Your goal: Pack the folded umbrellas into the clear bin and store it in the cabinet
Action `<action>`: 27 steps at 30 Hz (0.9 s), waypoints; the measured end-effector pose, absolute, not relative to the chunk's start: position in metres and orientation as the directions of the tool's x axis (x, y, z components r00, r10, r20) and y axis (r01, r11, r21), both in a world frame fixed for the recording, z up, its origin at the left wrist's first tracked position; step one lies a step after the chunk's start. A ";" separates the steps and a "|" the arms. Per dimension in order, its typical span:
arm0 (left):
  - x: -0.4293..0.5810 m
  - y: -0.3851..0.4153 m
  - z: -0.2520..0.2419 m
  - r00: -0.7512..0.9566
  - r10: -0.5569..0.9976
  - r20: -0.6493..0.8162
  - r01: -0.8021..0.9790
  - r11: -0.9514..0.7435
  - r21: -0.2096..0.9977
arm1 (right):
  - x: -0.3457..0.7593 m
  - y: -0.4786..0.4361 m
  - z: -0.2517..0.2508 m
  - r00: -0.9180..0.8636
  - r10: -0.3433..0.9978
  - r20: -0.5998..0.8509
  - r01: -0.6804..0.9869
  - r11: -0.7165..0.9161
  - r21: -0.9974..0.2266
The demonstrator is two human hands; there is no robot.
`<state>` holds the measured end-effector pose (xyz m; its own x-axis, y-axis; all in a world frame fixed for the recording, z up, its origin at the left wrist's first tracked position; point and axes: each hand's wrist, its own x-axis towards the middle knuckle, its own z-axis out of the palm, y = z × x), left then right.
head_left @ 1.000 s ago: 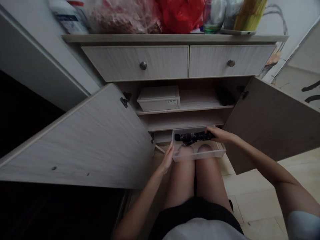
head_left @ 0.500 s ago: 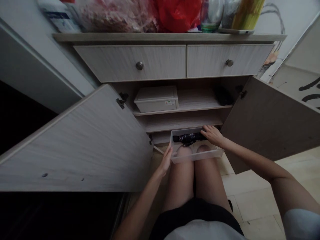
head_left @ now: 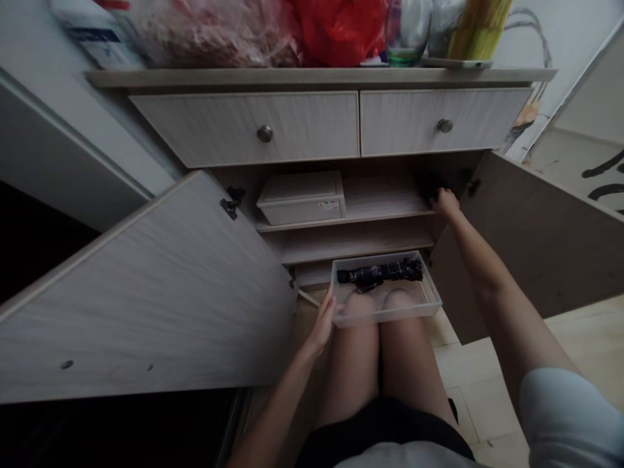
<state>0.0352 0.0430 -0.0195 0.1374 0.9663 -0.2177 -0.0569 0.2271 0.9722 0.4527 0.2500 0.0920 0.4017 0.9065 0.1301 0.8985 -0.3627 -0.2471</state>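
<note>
Since the earlier frame the right hand has been lifted away from the umbrella and stretched up to the right end of the upper shelf inside an open cupboard. There it is pressed against a dark object at the back corner. Whether its fingers are closed on that object cannot be told, as the corner is in shadow. The folded umbrella is left lying lengthwise along the far side of a clear plastic bin. The bin is balanced on the person's bare thighs, just in front of the lowest shelf. It is steadied by the left hand, whose fingers are curled round its left wall, apparently so that it cannot slide off while the other arm is extended. A white box is seen at the left of the same upper shelf. Both cupboard doors are swung wide to either side.
</note>
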 end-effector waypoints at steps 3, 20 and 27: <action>0.034 0.043 -0.019 0.131 0.963 -0.234 -0.032 0.240 0.970 | 0.452 0.272 0.081 0.440 0.896 0.058 0.871 -0.410 -0.272; 0.028 0.043 -0.022 0.129 0.960 -0.247 -0.021 0.252 0.968 | 0.417 0.287 0.051 0.510 0.848 0.141 0.847 -0.467 -0.255; 0.027 0.042 -0.023 0.110 0.960 -0.258 -0.006 0.261 0.965 | 0.424 0.282 0.047 0.532 0.828 0.178 0.801 -0.424 -0.422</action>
<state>0.0269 0.0421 -0.0226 0.1095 0.9598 -0.2585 -0.0060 0.2607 0.9654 0.4243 0.2817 0.0469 0.5317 0.8281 0.1776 0.8013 -0.4240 -0.4220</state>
